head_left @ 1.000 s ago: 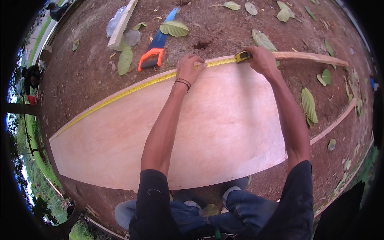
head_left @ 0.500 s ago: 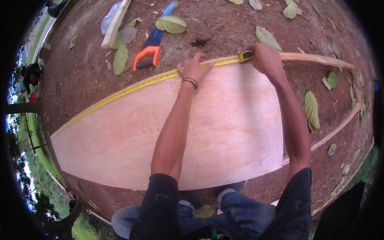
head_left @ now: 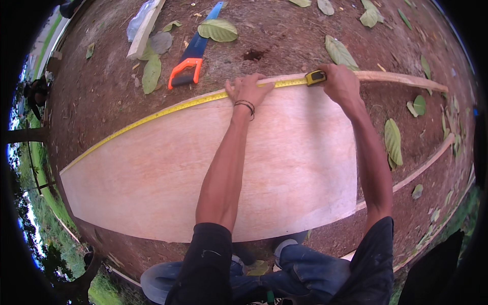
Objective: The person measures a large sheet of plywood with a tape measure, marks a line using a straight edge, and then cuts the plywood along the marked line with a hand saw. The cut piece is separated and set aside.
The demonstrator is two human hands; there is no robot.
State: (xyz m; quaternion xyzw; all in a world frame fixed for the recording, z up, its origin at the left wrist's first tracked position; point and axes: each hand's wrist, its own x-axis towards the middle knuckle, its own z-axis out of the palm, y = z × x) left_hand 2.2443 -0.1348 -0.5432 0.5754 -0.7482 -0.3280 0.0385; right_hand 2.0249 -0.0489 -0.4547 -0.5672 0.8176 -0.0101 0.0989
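Observation:
A pale plywood sheet (head_left: 203, 162) lies in front of me, with the yellow blade of a tape measure (head_left: 315, 77) stretched along its far edge from the left corner. My right hand (head_left: 341, 86) grips the tape's black-and-yellow case near the sheet's far right corner. Fingers apart, my left hand (head_left: 247, 91) rests over the blade at the far edge, pressing it to the wood; part of the blade is hidden beneath it. Beyond the sheet is a handsaw (head_left: 197, 48) with an orange-and-black handle, a leaf lying across its blue blade.
Wooden strips (head_left: 401, 76) extend out to the right of the sheet. A short timber piece (head_left: 146, 31) lies at the far left beside clear plastic (head_left: 140, 23). Large green leaves (head_left: 393, 142) are scattered over brown soil. My knees (head_left: 310, 262) are close to the near edge.
My right hand and the tape case have shifted slightly nearer and to the right. My left hand has slid a little right along the blade, its fingers still spread.

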